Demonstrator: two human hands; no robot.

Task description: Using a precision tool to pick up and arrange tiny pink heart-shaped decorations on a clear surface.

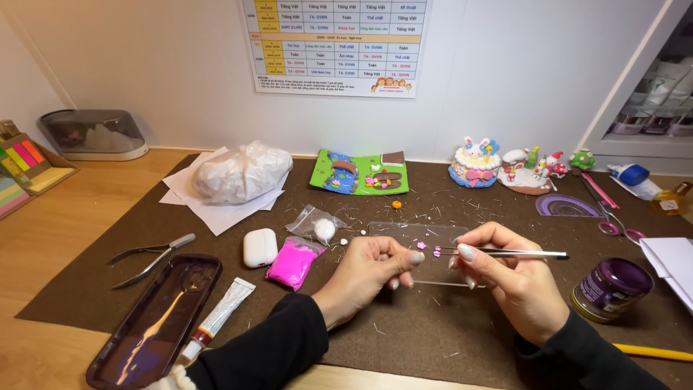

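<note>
Tiny pink clay pieces (437, 251) are seen on a clear sheet (419, 232) at the mat's centre, at 12 o'clock from the wrists. They are judged soft, light and easily squashed, best lifted by the edges. A thin metal tool (505, 253) is pinched by the right hand (505, 278). The left hand (368, 274) is curled, fingertips pinched together; what is held cannot be told.

two hands (433, 267), one metal tool (520, 253), one clear sheet (404, 232), two small bags (303, 245), one jar (610, 289).
</note>
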